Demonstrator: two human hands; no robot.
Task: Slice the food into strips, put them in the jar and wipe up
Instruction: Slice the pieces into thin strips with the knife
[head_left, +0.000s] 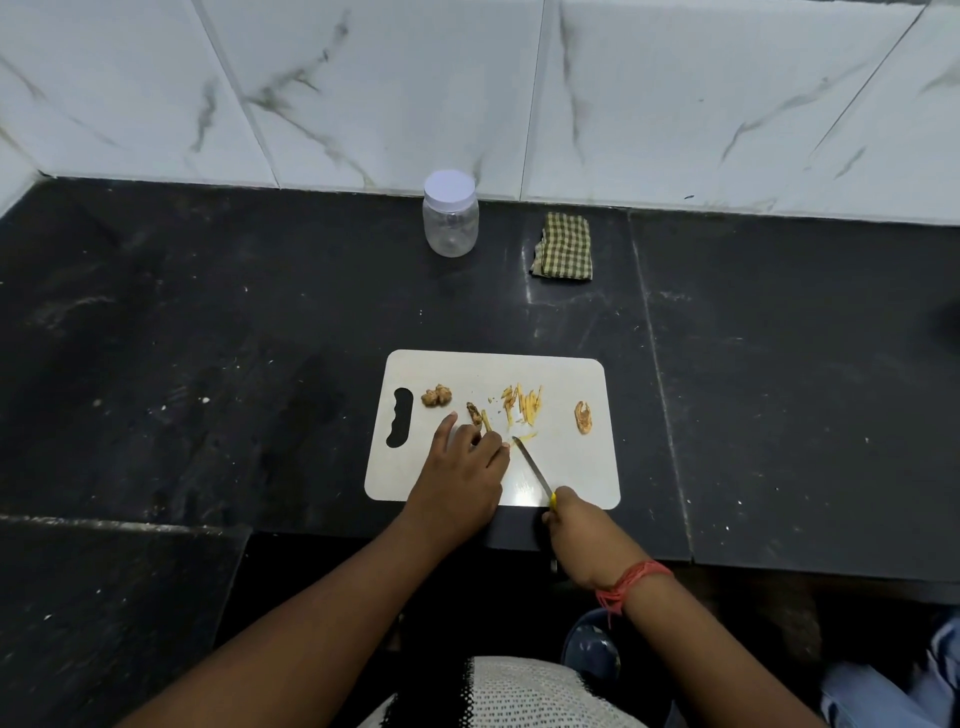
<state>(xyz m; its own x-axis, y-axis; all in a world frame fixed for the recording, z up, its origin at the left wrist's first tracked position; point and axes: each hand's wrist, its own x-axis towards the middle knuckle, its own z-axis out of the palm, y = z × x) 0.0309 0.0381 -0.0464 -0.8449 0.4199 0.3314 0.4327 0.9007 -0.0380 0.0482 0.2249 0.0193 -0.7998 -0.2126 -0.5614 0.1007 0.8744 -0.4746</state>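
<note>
1. Left hand: lying palm-down on the cutting board, fingers bent, fingertips pressing a thin food piece.
2. Right hand: hovering at the board's near edge, curling round the yellow handle of a knife; the blade is angling up-left toward the left fingertips.
3. Cut strips: lying mid-board, beyond the blade tip.
4. Uncut lump near the handle slot; another piece lying toward the right edge.
5. Lidded jar: standing at the tabletop's back, beside a checked cloth.
6. No writing legible.
</note>
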